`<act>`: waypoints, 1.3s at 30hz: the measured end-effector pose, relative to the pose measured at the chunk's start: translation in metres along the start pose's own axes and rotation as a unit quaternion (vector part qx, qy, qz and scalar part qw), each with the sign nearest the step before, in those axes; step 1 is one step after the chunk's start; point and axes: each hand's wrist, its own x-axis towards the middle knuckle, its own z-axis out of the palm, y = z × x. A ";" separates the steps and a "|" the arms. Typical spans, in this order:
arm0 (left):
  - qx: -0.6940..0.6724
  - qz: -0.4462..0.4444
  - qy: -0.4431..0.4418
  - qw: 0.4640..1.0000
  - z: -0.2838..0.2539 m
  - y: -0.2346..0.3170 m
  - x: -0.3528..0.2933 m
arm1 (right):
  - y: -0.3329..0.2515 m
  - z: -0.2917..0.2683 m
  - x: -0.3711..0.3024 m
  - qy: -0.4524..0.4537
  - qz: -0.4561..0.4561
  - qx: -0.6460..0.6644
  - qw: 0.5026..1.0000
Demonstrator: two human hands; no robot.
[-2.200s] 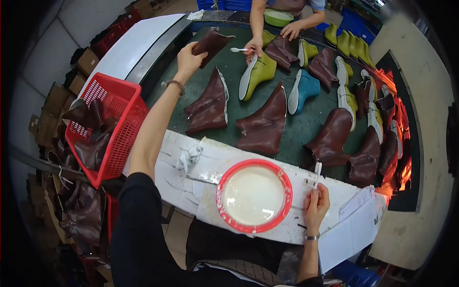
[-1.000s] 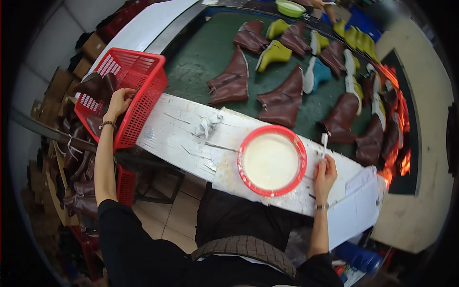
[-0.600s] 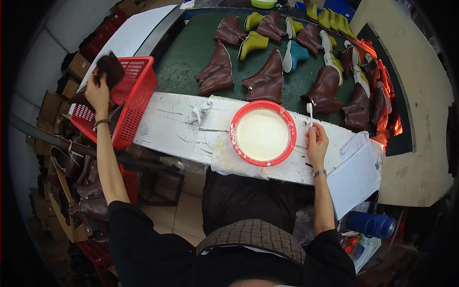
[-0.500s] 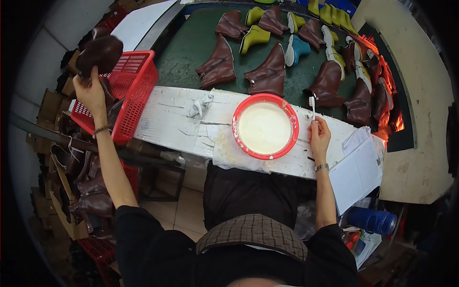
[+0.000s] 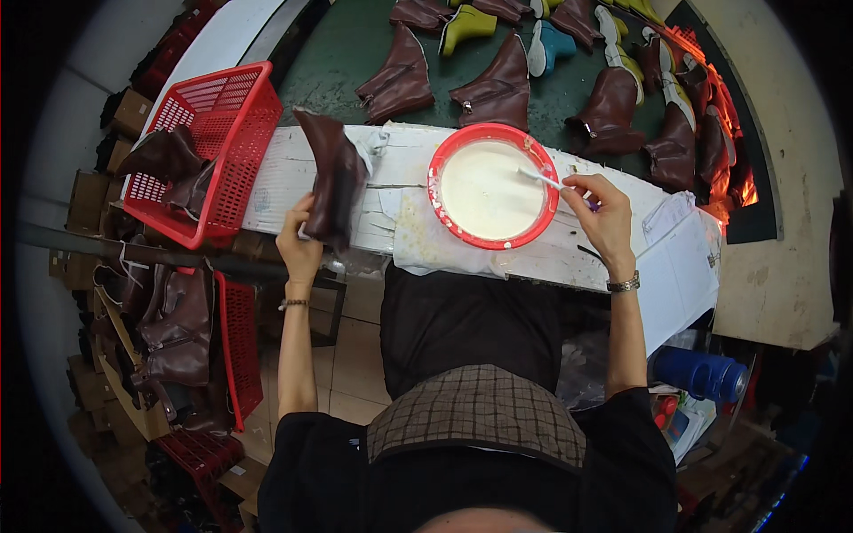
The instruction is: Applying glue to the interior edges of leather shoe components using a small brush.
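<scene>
My left hand (image 5: 300, 240) grips a dark brown ankle boot (image 5: 330, 173), held over the white board on the left and slightly blurred by motion. In my right hand (image 5: 606, 218) is a white toothbrush (image 5: 551, 183), pinched between the fingers. Its bristle end reaches over the red bowl (image 5: 498, 242) and touches or nearly touches the cream-coloured liquid (image 5: 484, 191) inside. Beside the bowl, a stained white cloth (image 5: 426, 235) lies at the board's near edge.
A red plastic basket (image 5: 233, 173) with brown boot uppers stands left. Several brown, yellow-green and teal boots lie on the green belt (image 5: 346, 58), which leads right into a glowing orange heater opening (image 5: 733, 160). Paper sheets (image 5: 671, 275) and a blue bottle (image 5: 697, 373) are at right.
My left hand has brought the boot from above the basket rightward and nearer, over the board. My right hand has tipped the toothbrush from upright beside the bowl to over the liquid.
</scene>
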 end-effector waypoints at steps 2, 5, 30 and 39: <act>0.058 0.020 -0.079 0.995 -0.019 0.003 -0.004 | -0.015 0.001 0.001 -0.019 -0.041 -0.072 0.996; 0.059 -0.084 -0.137 0.985 -0.032 0.017 0.013 | -0.025 -0.002 0.000 -0.047 -0.066 -0.185 0.979; -0.247 -0.286 -0.500 0.779 -0.016 0.189 0.080 | -0.082 0.002 0.019 -0.081 -0.168 0.151 0.971; -0.310 -0.266 -0.417 0.812 -0.013 0.197 0.083 | -0.079 0.005 0.020 -0.055 -0.188 0.159 0.968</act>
